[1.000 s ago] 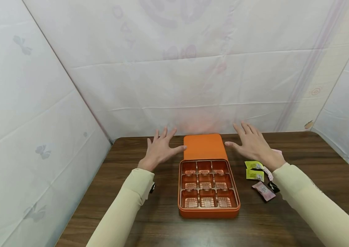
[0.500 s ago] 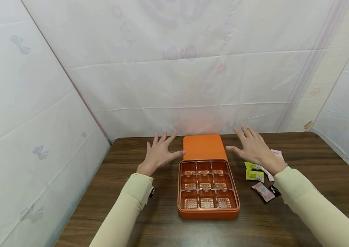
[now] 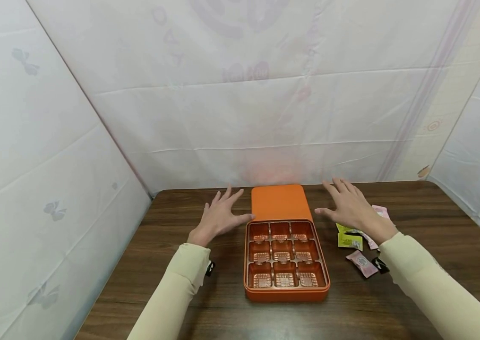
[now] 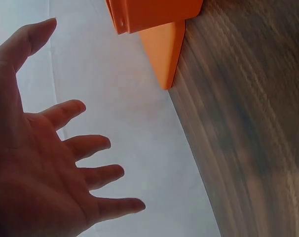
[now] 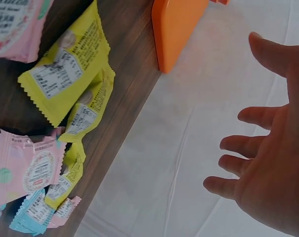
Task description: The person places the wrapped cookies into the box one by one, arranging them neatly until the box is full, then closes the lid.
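Observation:
An orange box (image 3: pixel 287 294) stands on the table, its copper-coloured tray divided into several hollow compartments. Directly behind it lies a flat orange lid (image 3: pixel 280 202). To the left of the lid hovers my left hand (image 3: pixel 218 219), fingers spread and nothing held; the left wrist view shows its bare palm (image 4: pixel 36 173). My right hand (image 3: pixel 352 210) is to the right of the lid, fingers extended, also holding nothing. Under and beside the right forearm are wrapped sweets: yellow packets (image 3: pixel 350 241), a pink packet (image 3: pixel 362 263) and a black one (image 3: pixel 380 265), partly hidden by the sleeve.
The right wrist view also shows light blue packets (image 5: pixel 33 212) among the pink and yellow ones. A small black item (image 3: pixel 210 268) shows beside the left cuff. White printed cloth (image 3: pixel 223 118) hangs behind the wooden table (image 3: pixel 167 208) and along both sides.
Both hands have come down slightly toward the table, fingers still spread. The box, lid and sweets stay where they were.

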`<state>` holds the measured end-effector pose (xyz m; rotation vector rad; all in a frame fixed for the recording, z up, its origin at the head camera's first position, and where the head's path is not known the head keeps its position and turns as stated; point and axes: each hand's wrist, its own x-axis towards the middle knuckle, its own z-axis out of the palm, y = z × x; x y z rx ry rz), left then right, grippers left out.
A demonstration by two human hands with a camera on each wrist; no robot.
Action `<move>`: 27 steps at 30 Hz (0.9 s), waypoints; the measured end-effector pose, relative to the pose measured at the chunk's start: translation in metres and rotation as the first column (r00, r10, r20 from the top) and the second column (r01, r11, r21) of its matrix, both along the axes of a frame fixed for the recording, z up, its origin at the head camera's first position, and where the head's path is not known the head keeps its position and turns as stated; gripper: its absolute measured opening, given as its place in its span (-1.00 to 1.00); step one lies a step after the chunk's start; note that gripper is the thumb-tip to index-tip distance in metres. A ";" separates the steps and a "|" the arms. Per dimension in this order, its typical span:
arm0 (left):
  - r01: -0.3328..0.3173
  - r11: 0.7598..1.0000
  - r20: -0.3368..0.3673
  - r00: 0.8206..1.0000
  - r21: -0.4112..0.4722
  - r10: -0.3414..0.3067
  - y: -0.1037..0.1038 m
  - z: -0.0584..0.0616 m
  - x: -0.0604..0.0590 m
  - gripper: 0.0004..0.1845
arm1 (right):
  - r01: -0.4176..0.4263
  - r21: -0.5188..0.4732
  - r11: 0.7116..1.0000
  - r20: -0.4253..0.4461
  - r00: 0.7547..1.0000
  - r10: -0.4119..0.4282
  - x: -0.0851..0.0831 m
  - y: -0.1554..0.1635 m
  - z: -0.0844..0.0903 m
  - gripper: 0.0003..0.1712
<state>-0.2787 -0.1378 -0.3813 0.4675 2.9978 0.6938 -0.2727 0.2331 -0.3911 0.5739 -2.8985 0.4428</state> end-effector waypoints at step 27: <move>0.034 0.910 0.366 0.909 0.413 -0.200 -0.004 -0.029 0.009 -0.19 | -0.016 -0.038 0.999 0.145 0.989 0.022 0.003 0.028 -0.016 -0.03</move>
